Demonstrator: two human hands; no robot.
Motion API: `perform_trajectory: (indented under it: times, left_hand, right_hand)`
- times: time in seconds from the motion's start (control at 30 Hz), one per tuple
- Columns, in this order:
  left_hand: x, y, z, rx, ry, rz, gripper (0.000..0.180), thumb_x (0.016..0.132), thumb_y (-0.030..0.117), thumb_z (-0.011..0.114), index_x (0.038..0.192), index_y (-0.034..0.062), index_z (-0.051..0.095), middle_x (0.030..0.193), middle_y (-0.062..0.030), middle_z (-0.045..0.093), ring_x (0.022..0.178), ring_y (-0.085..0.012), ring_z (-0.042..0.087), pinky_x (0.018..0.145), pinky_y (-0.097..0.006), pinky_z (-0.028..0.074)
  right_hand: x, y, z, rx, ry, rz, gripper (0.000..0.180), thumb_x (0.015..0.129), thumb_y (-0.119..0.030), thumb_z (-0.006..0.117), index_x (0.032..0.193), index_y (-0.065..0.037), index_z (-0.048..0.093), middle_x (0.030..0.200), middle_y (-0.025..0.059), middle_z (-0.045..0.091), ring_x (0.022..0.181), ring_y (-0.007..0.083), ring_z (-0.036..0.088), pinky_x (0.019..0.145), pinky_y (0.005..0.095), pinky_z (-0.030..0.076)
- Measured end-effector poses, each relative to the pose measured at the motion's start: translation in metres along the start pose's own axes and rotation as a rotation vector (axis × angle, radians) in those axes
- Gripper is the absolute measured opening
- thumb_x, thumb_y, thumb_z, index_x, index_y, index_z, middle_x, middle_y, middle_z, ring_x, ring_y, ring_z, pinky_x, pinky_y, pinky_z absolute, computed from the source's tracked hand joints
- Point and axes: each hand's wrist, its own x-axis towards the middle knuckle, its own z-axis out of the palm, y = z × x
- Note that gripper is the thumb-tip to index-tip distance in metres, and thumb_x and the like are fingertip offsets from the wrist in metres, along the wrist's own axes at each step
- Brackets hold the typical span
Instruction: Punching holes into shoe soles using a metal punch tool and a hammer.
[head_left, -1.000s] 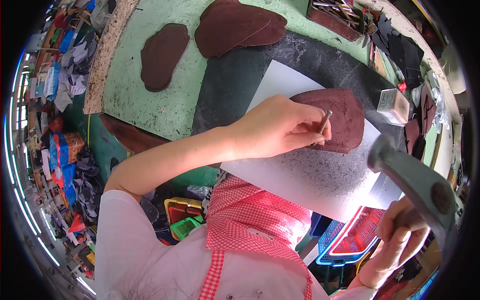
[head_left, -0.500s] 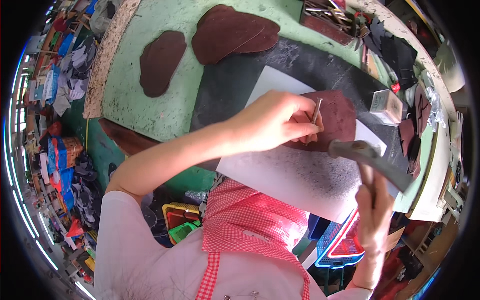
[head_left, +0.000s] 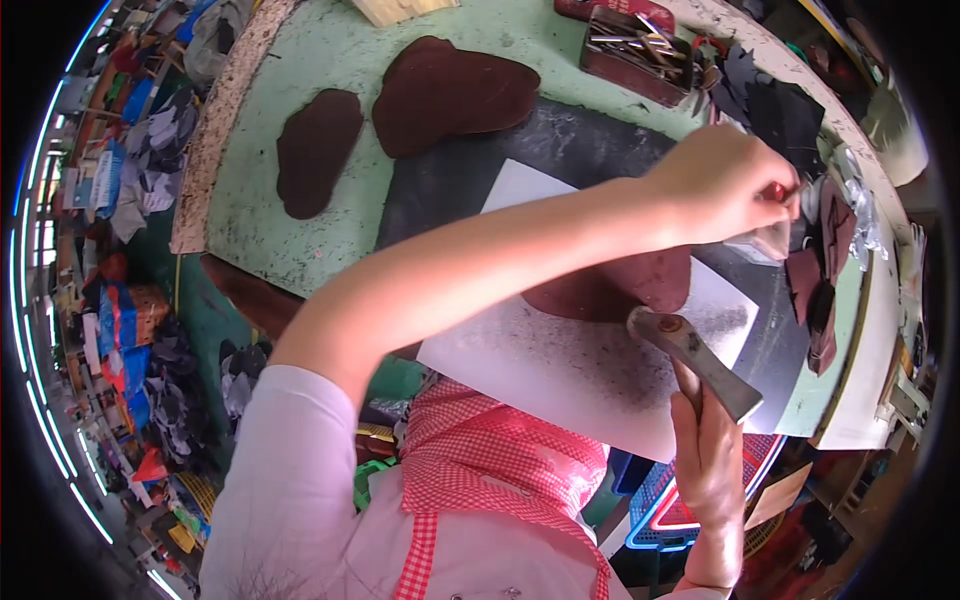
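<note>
My right hand is wrapped round the handle of a hammer, whose metal head hangs over the lower part of a white board. On that board lies a dark brown piece of leather, partly covered by my left forearm. My left hand is closed beyond the board's right side, close above a pale square block that it partly hides. A bit of red shows between its fingers. What the fingers hold, if anything, I cannot make out.
A black mat lies under the board on the green table. More brown leather pieces rest at the far left. A box of metal tools stands at the back; dark scraps lie right. Baskets sit below.
My left hand has moved right and away from the leather, where it held a slim metal punch upright; the punch is out of sight now. The hammer has shifted slightly left and lower in view.
</note>
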Motion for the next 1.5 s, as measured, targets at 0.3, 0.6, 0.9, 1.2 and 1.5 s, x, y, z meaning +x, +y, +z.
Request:
perform_trajectory:
  times: [0.3, 0.6, 0.9, 1.2, 1.5]
  left_hand:
    - [-0.12, 0.035, -0.103, -0.533, -0.281, -0.738, 0.015, 0.09, 0.008, 0.065, 0.102, 0.0001, 0.065, 0.095, -0.0051, 0.069, 0.086, -0.0111, 0.067, 0.071, -0.024, 0.056]
    - [-0.144, 0.03, -0.08, -0.498, -0.209, -0.611, 0.011, 0.088, 0.0, 0.065, 0.098, -0.0038, 0.064, 0.095, -0.0057, 0.068, 0.09, -0.0098, 0.065, 0.081, -0.024, 0.056]
    - [-0.149, 0.036, -0.07, -0.302, -0.151, -0.53, 0.007, 0.085, 0.001, 0.068, 0.092, -0.0015, 0.065, 0.086, -0.0063, 0.069, 0.083, -0.01, 0.068, 0.075, -0.024, 0.057]
    - [-0.157, 0.036, -0.07, 0.01, -0.121, -0.255, 0.008, 0.082, 0.017, 0.07, 0.088, 0.0126, 0.067, 0.073, -0.0029, 0.069, 0.066, -0.0194, 0.068, 0.06, -0.03, 0.052]
    - [-0.151, 0.04, -0.08, 0.05, -0.227, -0.193, 0.013, 0.085, 0.008, 0.068, 0.098, 0.0063, 0.067, 0.083, -0.0055, 0.07, 0.077, -0.0157, 0.071, 0.066, -0.024, 0.054]
  right_hand:
    - [0.013, -0.017, -0.014, 0.155, -0.151, 0.279, 0.023, 0.091, -0.005, 0.053, 0.112, 0.004, 0.055, 0.073, 0.0126, 0.06, 0.065, 0.0125, 0.052, 0.057, 0.0301, 0.042]
    - [0.009, -0.012, -0.009, 0.219, 0.016, 0.244, 0.028, 0.096, -0.004, 0.053, 0.123, 0.002, 0.055, 0.106, 0.0128, 0.067, 0.096, 0.0147, 0.063, 0.085, 0.0265, 0.047]
    - [0.001, -0.029, -0.013, 0.421, 0.278, 0.068, 0.038, 0.094, -0.016, 0.054, 0.124, 0.007, 0.05, 0.086, 0.0059, 0.058, 0.068, 0.0056, 0.046, 0.062, 0.0222, 0.037]
    - [-0.005, -0.032, -0.02, 0.042, 0.038, 0.044, 0.04, 0.097, -0.018, 0.053, 0.127, 0.008, 0.047, 0.09, 0.0101, 0.061, 0.076, 0.013, 0.056, 0.064, 0.0283, 0.044]
    - [0.006, -0.046, -0.016, 0.208, 0.218, -0.215, 0.036, 0.097, -0.031, 0.055, 0.087, 0.004, 0.057, 0.061, 0.0008, 0.044, 0.05, 0.0053, 0.039, 0.046, 0.019, 0.031]
